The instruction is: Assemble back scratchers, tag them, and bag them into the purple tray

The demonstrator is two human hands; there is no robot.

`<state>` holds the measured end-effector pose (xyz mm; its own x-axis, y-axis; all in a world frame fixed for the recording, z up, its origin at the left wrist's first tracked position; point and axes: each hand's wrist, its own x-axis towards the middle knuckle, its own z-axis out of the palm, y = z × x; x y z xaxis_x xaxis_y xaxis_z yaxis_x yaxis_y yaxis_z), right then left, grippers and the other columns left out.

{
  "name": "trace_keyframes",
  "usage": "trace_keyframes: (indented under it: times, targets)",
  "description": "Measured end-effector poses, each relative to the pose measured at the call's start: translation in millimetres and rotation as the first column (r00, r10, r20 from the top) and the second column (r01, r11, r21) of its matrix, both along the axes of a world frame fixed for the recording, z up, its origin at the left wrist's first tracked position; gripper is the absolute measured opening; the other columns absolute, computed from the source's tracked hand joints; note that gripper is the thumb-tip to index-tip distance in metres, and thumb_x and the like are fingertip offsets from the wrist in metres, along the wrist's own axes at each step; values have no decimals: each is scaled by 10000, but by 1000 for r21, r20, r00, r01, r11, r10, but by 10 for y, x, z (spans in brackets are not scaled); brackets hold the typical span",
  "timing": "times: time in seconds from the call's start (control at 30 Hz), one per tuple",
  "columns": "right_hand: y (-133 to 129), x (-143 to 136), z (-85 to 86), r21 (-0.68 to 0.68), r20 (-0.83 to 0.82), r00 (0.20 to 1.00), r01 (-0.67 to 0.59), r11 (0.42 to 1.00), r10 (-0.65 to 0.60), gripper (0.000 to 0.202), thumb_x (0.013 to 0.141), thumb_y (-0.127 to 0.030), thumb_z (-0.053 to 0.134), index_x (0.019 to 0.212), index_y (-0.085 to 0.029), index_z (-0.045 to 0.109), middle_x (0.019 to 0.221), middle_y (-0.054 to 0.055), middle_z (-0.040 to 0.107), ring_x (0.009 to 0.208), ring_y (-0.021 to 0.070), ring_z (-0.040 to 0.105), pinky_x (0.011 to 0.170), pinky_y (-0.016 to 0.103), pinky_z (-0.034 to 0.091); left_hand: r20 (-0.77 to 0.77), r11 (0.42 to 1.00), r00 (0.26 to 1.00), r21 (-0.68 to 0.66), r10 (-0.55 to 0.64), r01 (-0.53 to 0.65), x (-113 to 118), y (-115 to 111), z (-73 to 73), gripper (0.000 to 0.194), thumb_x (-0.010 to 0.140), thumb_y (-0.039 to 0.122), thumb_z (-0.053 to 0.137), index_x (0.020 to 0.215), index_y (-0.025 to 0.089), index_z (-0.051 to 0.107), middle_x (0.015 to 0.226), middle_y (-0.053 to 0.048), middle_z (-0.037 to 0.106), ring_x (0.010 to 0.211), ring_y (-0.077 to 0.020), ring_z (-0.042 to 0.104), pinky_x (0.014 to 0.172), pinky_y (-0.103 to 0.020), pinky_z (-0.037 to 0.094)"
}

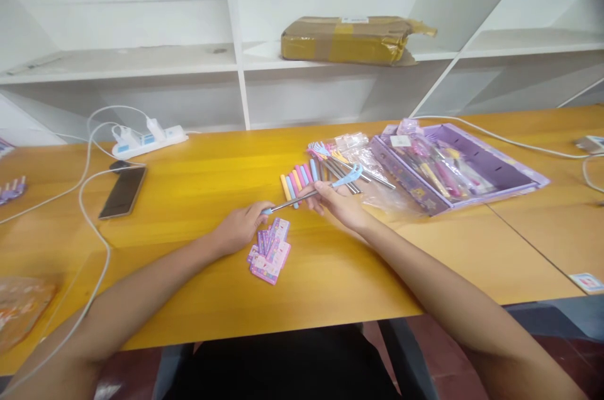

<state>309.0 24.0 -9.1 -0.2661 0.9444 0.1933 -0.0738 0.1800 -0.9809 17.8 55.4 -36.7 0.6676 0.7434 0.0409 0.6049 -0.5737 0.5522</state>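
Observation:
A back scratcher (289, 204) with a metal rod and a light blue claw-shaped head stretches between my two hands. My left hand (246, 224) is closed around its blue handle end. Farther up, near the blue head, my right hand (338, 202) grips the rod. Just beyond the hands lie several pastel handle tubes (293, 181) in a row, partly hidden by my right fingers. Beside them are loose metal rods (337, 170) and more claw-shaped heads (321, 148). Small purple and pink printed cards (271, 258) overlap on the table below my left hand.
A purple box (500, 183) with bagged items stands at the right, clear plastic wrapping (377, 183) beside it. To the left are a phone (123, 191), a power strip (153, 143) and white cables. A taped carton (346, 41) sits on the shelf behind.

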Motion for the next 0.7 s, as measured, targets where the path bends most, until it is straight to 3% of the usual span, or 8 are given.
trace_keyframes:
  times: [0.3,0.7]
  targets:
    - [-2,-35,-43,14,21,999,-28,1000,28,484,1027,-580,530,982,-167,778,768,32,661,560,114,516,579,289,410,-49,1000,999,-15,11,-12,19,-22,40,352,1069,313,379,1384,261,530,1126,-70,727,980,-243,703,869,-361,533]
    - [2,-128,-114,-20,-77,997,-29,999,27,465,1010,-579,565,917,-165,756,734,19,638,526,97,497,535,268,394,-42,999,999,-31,35,-36,27,-26,34,329,1059,322,395,1353,249,522,1037,-61,728,904,-239,699,815,-355,531]
